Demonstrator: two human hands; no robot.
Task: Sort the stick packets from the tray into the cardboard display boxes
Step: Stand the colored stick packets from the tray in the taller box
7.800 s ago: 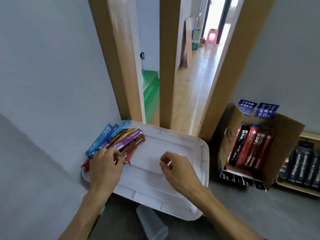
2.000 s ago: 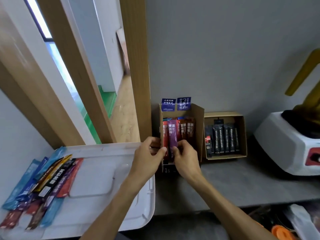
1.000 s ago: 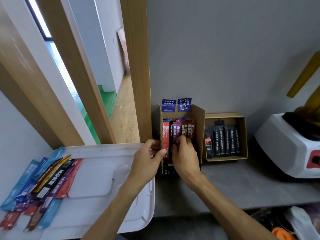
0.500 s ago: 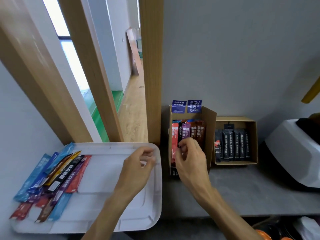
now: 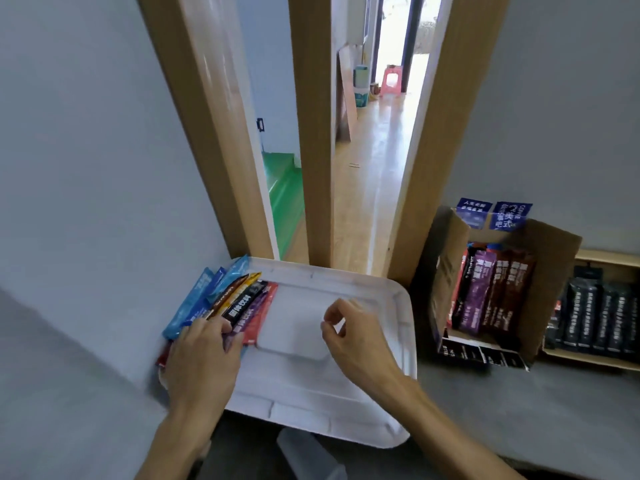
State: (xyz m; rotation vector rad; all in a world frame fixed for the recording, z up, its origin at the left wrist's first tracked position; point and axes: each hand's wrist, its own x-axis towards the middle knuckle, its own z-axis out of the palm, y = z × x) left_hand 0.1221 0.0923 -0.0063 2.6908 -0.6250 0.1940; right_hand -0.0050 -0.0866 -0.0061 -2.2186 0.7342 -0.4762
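White plastic forms the shallow rectangular tray (image 5: pixel 346 410) lying nearest on the grey counter. Over its bare middle hovers the right hand (image 5: pixel 349 337), fingers loosely curled, thumb near forefinger, holding nothing. The left hand (image 5: pixel 204 355) rests with its fingers laid across the lower ends of the fanned blue, brown, black, purple and red foil stick packets (image 5: pixel 239 299) at the tray's left rim. Whether its thumb is tucked under one I cannot tell. Picking looks to be the step in hand. It is best to slide one packet free of the fan and note its colour before carrying it. Farther right stands the open brown cardboard display box (image 5: pixel 550 271) of upright red, purple and brown packets (image 5: pixel 491 292). Just beside it is a low tan box (image 5: pixel 609 261) of black packets (image 5: pixel 602 317).
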